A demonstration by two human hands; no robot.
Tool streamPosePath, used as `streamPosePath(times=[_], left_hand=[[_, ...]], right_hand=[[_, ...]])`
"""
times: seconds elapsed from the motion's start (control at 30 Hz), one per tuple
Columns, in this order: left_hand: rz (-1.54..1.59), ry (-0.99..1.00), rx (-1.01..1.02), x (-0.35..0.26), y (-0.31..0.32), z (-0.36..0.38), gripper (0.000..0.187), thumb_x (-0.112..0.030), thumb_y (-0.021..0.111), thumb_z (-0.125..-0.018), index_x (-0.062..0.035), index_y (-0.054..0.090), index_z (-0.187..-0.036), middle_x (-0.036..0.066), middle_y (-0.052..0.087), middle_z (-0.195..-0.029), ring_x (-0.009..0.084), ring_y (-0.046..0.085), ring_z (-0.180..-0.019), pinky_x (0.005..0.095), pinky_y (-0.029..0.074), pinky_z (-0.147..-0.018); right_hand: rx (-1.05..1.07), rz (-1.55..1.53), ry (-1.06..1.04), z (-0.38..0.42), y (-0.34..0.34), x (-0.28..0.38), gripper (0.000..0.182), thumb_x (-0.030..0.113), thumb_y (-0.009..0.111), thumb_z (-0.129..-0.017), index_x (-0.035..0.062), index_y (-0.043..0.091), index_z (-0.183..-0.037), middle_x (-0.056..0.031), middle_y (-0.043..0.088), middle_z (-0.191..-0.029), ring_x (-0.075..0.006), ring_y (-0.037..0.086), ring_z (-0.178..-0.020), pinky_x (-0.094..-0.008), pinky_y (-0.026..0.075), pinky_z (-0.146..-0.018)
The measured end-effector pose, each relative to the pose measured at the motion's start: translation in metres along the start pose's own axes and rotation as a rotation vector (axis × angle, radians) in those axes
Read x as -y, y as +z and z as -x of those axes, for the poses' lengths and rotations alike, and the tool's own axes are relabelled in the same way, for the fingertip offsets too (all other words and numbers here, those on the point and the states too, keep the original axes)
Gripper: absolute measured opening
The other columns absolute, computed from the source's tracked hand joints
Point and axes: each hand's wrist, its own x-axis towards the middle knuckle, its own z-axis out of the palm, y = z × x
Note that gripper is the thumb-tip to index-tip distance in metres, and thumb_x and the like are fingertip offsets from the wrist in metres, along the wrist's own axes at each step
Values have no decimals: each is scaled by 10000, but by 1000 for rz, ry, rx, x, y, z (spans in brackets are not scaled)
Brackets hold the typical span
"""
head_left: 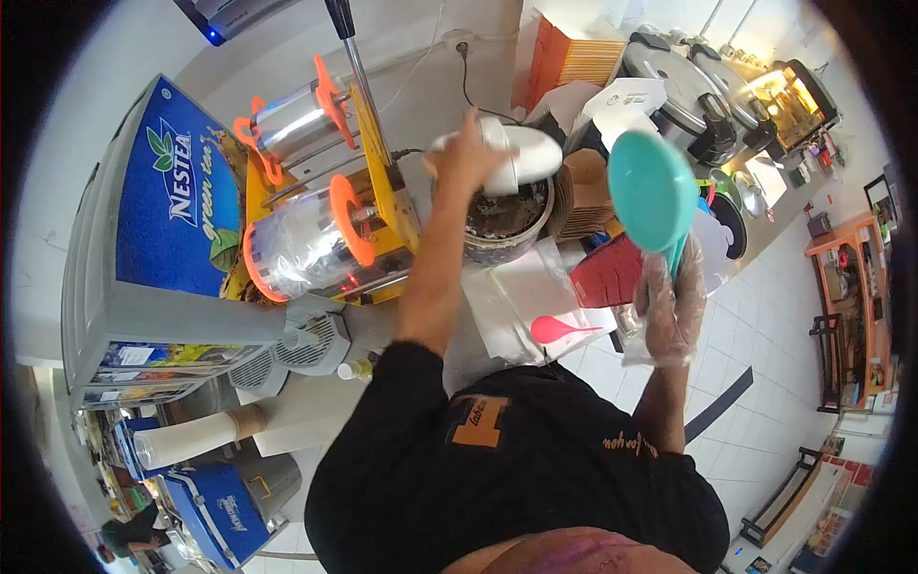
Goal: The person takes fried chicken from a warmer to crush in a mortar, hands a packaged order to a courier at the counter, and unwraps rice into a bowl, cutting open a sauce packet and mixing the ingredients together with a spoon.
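Observation:
My bare left hand (470,158) grips a white rounded plastic thing (537,161) over a round pot (512,206); its exact kind I cannot make out. Dark residue shows inside the pot below it. A clear plastic glove covers my right hand (672,304), whose fingers are wrapped round the handle of a teal plastic scoop (652,182). The scoop is held up, with its rounded bowl above the hand. Near that hand lie a dark red packet or sheet (609,272), a pink spoon (562,329) and white paper sheets (512,292).
At left stand a cup sealing machine (390,191) with film rolls and a Nestea drink dispenser (172,201). Brown paper boxes (581,196) are stacked behind the pot. Large lidded cookers (679,81) line the back right. A cup stack (186,438) lies lower left.

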Motion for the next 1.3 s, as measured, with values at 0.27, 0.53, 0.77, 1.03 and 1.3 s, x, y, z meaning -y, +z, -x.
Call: streamPosePath(times=[0.27,0.53,0.77,1.03,1.3], left_hand=[[101,362,-508,103,155,126,913,-388,775,-774,-46,305,-1479,234,402,-1405,400,370,-1289,543,249,-1086],[-4,427,-328,149,163,273,449,-360,777,-771,-112,634,-1117,152,466,-1346,345,370,-1277,526,205,-1059],[-4,189,-327,104,174,352,311,-226,777,-773,-132,644,-1038,120,572,-1179,343,447,-1212,504,257,-1030],[271,167,-115,75,303,396,448,-210,753,-777,-41,599,-1162,176,530,-1320,356,451,-1268,504,287,-1076],[387,559,-19,-140,430,347,313,-273,651,-892,-29,572,-1070,136,598,-1000,305,571,-893,388,453,-800]], right_hand=[[46,527,-536,-97,114,-94,464,177,558,-934,121,484,-1388,-195,622,-1219,-343,638,-1048,-449,489,-909],[232,1171,-447,-132,150,-115,415,214,456,-949,315,510,-1349,-137,644,-1116,-310,633,-1078,-507,411,-983],[292,1059,-421,-123,166,-142,437,282,472,-947,125,504,-1353,-169,624,-1199,-403,589,-1136,-568,353,-1037],[753,265,-980,39,-40,-86,530,342,639,-875,102,502,-1327,-170,560,-1265,-322,553,-1175,-411,469,-974],[397,159,-252,45,-422,-157,276,250,646,-924,45,643,-1109,-160,680,-997,-307,665,-966,-391,515,-818]])
